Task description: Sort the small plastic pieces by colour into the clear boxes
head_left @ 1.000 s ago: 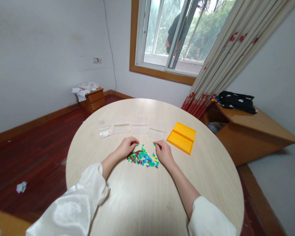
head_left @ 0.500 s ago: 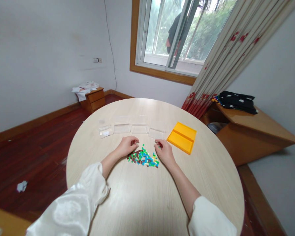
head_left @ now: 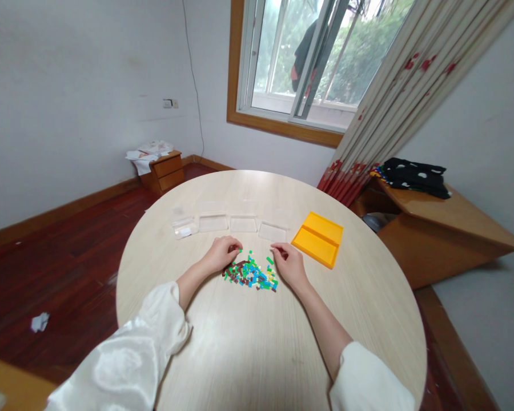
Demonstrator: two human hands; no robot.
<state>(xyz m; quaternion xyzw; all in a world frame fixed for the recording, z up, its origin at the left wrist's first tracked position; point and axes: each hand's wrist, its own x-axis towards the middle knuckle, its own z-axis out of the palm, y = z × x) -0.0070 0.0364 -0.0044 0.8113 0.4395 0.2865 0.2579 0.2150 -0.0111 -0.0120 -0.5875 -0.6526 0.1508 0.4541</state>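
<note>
A pile of small toy building bricks [head_left: 251, 274] in green, blue, brown, yellow and white lies on the round table between my hands. At the pile's upper left, my left hand [head_left: 221, 254] is closed, with a small green brick [head_left: 240, 250] at its fingertips. My right hand [head_left: 290, 265] is at the upper right, its fingers curled together; what they hold, if anything, is too small to make out. Just left of it a longer green brick [head_left: 269, 260] lies on the table.
Several clear plastic boxes [head_left: 213, 221] stand in a row beyond the hands. A yellow two-part tray [head_left: 317, 240] lies to the right on the pale round table [head_left: 240, 354]. Farther off are a small drawer cabinet [head_left: 167, 171], a tilted wooden desk [head_left: 445, 240] and a curtain [head_left: 381, 85].
The green brick by my right hand now lies uncovered on the table, and that hand's fingers have drawn together. A green brick now shows at my left fingertips.
</note>
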